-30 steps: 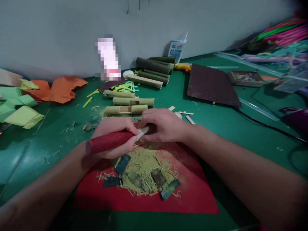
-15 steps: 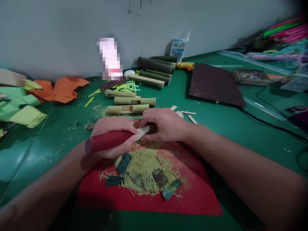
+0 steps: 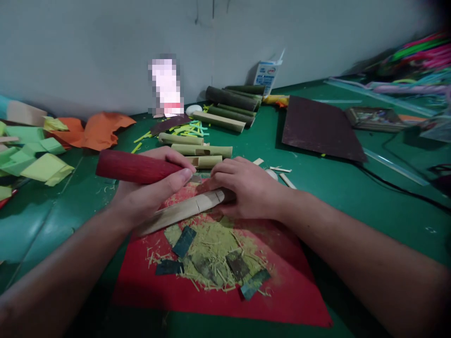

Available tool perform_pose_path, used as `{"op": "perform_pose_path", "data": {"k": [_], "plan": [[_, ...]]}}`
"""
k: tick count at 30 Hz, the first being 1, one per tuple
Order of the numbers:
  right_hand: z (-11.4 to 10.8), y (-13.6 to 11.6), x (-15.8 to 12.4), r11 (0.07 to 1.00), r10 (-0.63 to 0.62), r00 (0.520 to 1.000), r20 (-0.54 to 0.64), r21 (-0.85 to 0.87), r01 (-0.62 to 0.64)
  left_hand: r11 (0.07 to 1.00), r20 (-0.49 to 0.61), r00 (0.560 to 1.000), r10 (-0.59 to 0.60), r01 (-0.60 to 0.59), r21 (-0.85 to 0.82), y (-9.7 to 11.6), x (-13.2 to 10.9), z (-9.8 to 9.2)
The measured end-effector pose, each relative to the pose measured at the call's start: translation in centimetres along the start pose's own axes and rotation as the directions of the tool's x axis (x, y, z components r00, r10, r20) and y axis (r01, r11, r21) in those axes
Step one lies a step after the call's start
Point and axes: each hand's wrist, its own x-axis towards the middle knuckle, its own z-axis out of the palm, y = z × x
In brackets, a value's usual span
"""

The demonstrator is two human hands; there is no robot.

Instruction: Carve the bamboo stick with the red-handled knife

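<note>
My left hand (image 3: 151,183) is closed around the thick red handle of a carving knife (image 3: 137,167). Only a bit of its short blade shows past my thumb, just above a bamboo piece (image 3: 183,210). That pale, peeled length lies tilted, its left end lower, with two dark cross marks on its upper side. My right hand (image 3: 243,188) grips its right end, hiding that part. Beneath both hands is a red mat (image 3: 282,300), strewn with yellowish bamboo dust and shavings (image 3: 211,239) and several dark flat pieces (image 3: 185,241).
Behind my hands lie peeled bamboo tubes (image 3: 200,150), some notched, and unpeeled green ones (image 3: 232,101). A dark board (image 3: 320,129) is to the right. Orange paper (image 3: 102,131) and folded green paper (image 3: 26,134) are at left. A drink carton (image 3: 266,75) stands by the wall.
My left hand has lifted the knife up and left, off the bamboo piece. The bamboo now shows more of its length and its dark marks. My right hand still grips it.
</note>
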Motion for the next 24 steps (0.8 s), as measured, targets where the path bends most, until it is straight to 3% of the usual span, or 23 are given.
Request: {"op": "perform_pose_path", "data": {"k": [8,13,24], "plan": [[-0.29,0.03,-0.29,0.999,0.001,0.999,0.044,0.035,-0.003,0.989,0.227,0.973,-0.048,0.015,0.146,0.14,0.2,0.34],[0.1,0.31,-0.42,0.996,-0.022,1.0,0.004,0.088,0.022,0.995,0.279,0.959,-0.051,0.024,0.098,0.29,0.06,0.45],[-0.06,0.43,-0.16,0.993,0.031,0.998,0.053,0.114,-0.037,0.996,0.312,0.949,0.04,-0.063,0.063,0.23,-0.75,0.69]]}}
